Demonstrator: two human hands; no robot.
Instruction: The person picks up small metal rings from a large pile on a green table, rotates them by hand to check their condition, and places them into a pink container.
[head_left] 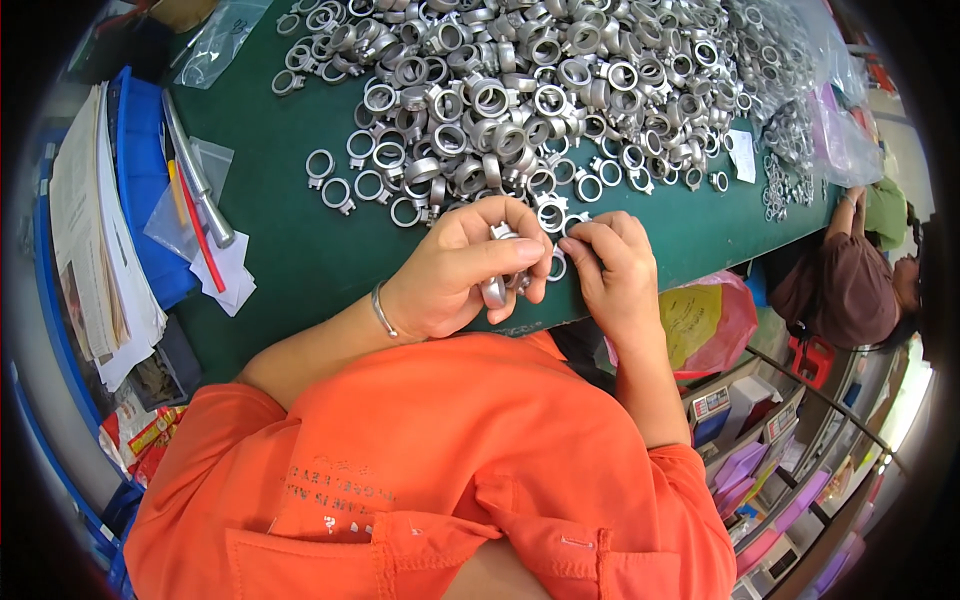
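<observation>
A large heap of silver metal rings with small lugs (pixel 490 97) covers the far part of the green table (pixel 300 180). My left hand (pixel 445 265), with a bangle on the wrist, is curled round a few metal rings (pixel 494 291), partly hidden by the thumb and fingers. Close beside it on the right, my right hand (pixel 622 275) pinches a metal ring (pixel 573 226) between thumb and fingertips. Another ring (pixel 557 264) shows between the two hands; I cannot tell which hand, if either, supports it. Several loose rings (pixel 338 193) lie at the heap's near edge.
At left stand a blue tray (pixel 145 170), stacked papers (pixel 100 240), a metal rod (pixel 195 165) and a red pen (pixel 203 235). A pink bag with yellow inside (pixel 700 315) is below the table's right edge. Another person (pixel 845 280) sits farther right, near shelves.
</observation>
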